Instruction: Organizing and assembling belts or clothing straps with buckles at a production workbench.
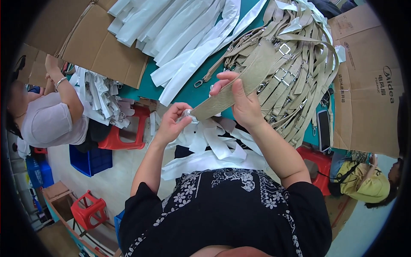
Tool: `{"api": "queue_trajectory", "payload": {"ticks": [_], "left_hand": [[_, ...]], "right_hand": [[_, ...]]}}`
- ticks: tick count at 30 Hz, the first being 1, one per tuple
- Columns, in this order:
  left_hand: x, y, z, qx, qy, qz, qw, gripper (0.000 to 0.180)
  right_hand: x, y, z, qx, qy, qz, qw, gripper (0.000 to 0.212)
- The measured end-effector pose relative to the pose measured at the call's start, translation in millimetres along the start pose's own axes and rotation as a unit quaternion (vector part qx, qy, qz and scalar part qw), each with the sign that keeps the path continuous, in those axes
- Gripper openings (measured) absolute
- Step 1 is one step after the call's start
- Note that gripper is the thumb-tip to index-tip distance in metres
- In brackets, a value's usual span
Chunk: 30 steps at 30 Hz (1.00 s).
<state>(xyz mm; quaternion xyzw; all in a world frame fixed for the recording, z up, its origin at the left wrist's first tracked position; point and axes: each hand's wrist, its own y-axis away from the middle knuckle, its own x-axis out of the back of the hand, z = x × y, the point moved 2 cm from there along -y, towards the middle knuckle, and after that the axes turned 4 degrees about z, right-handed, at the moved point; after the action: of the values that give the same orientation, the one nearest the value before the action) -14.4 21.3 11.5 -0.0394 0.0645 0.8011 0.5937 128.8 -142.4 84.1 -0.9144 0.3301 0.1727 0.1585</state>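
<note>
A wide beige leather-look strap [222, 99] slants up to the right in front of me. My right hand [244, 105] grips its middle, thumb in front and fingers behind. At the strap's lower left end, my left hand [172, 124] pinches a crumpled bit of white wrapping [188, 115]; how it is joined to the strap is hidden. Loose white strips [216, 143] lie below the hands and across my lap. Beyond the right hand a heap of beige straps [284, 81] with metal buckles and clips covers the table.
Long white strips [180, 40] are spread over the green tabletop [145, 79]. Cardboard [366, 85] stands at the right and more cardboard [102, 47] at the upper left. A dark phone-like object [324, 129] lies at the right edge. Co-workers sit at left [51, 113] and right [364, 182].
</note>
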Motion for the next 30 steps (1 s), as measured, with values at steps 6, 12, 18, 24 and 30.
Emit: {"api": "queue_trajectory", "payload": {"ticks": [6, 12, 18, 24, 30], "left_hand": [[-14, -4, 25, 0.083, -0.225, -0.103, 0.965, 0.021], [-11, 0, 5, 0.019, -0.082, 0.009, 0.996, 0.022], [-9, -5, 8, 0.045, -0.045, -0.087, 0.994, 0.023], [-6, -8, 9, 0.054, -0.034, -0.067, 0.996, 0.035], [-13, -6, 25, -0.338, -0.299, 0.038, 0.892, 0.064]], "right_hand": [[-15, -1, -16, 0.118, 0.098, -0.006, 0.988, 0.041], [-13, -5, -13, 0.134, 0.129, -0.022, 0.982, 0.040], [12, -20, -48, 0.130, 0.188, -0.133, 0.964, 0.030], [8, -13, -34, 0.183, 0.205, -0.156, 0.949, 0.027], [-1, -9, -21, 0.128, 0.107, -0.026, 0.986, 0.032]]}}
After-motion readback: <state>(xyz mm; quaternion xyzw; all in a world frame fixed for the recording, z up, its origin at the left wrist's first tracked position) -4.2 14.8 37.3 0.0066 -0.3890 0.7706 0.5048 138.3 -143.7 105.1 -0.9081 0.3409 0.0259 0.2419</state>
